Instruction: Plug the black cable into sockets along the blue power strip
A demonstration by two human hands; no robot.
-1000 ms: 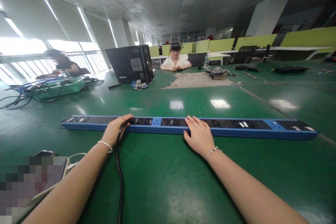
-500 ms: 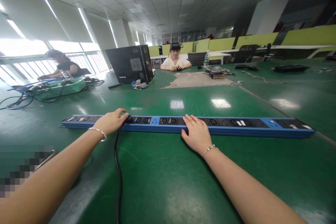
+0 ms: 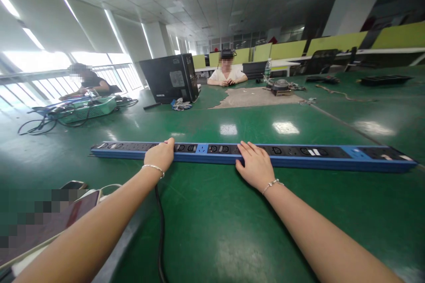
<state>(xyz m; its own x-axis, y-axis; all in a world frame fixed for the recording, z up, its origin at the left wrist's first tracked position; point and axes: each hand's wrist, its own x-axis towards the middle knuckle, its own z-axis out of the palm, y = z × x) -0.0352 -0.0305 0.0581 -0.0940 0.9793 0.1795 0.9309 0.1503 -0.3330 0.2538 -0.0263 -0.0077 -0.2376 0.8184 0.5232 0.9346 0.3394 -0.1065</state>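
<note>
A long blue power strip (image 3: 222, 158) with black socket panels lies across the green table. My left hand (image 3: 160, 157) is closed at the strip, left of its middle, and hides the plug end. From beneath that hand a black cable (image 3: 160, 230) runs down toward the bottom edge. My right hand (image 3: 255, 163) rests on the strip right of the middle, its fingers stretched over the top and thumb at the front side.
A black computer case (image 3: 172, 77), gloves (image 3: 181, 105) and a green basket (image 3: 89, 110) with cables stand beyond the strip. One person (image 3: 227, 73) sits opposite, another at the far left. A phone-like item (image 3: 75, 185) lies lower left.
My left hand has turned and closed over the place where the black plug showed, now hidden. The whole view has shifted a little, revealing more items at lower left. My right hand keeps its place.
</note>
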